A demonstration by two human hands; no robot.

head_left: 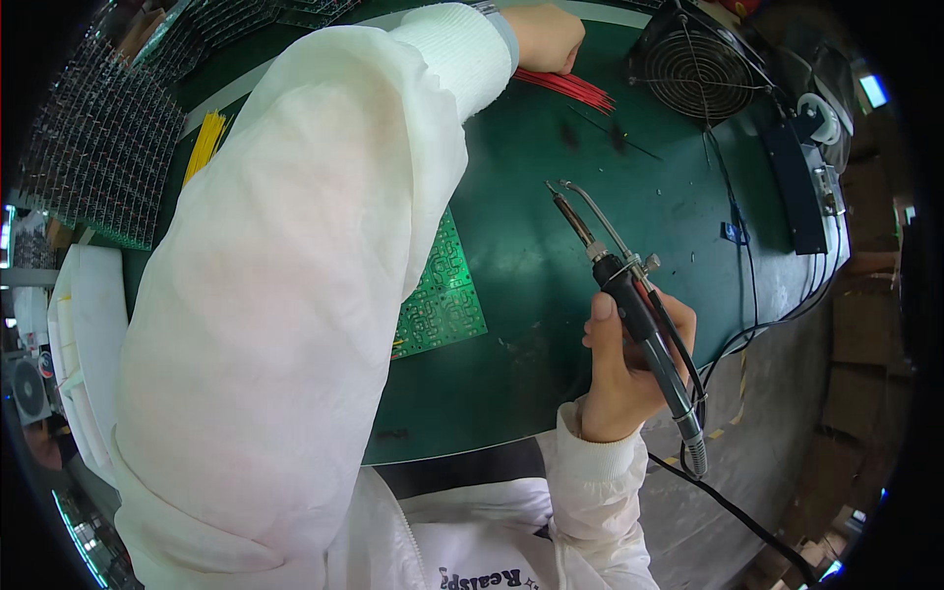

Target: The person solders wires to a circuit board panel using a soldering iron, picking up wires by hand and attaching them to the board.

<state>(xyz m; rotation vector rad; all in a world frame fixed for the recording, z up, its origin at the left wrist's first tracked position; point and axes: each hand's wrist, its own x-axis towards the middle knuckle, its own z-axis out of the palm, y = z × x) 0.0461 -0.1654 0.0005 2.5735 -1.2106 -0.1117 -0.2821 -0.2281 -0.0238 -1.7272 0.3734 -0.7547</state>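
My right hand (634, 364) is wrapped around a soldering iron (644, 320), thumb along its dark grip. A thin metal solder-feed tube (600, 216) is clamped to the iron, and its end sits close to the tip. The tip points up and left, above the bench mat. Far off at the top, my left hand (546, 37) is curled closed against a bundle of red wires (570, 88); its fingertips are mostly hidden. Beneath my left sleeve, a green circuit board (442, 300) shows only its right part.
Yellow wires (205, 146) lie left of my left arm, near stacked circuit boards (93, 147). A round-grilled fan (696, 74) stands at the back right. A dark control box (795, 187) is at the right edge, with black cables (752, 275) hanging off the green bench (531, 364).
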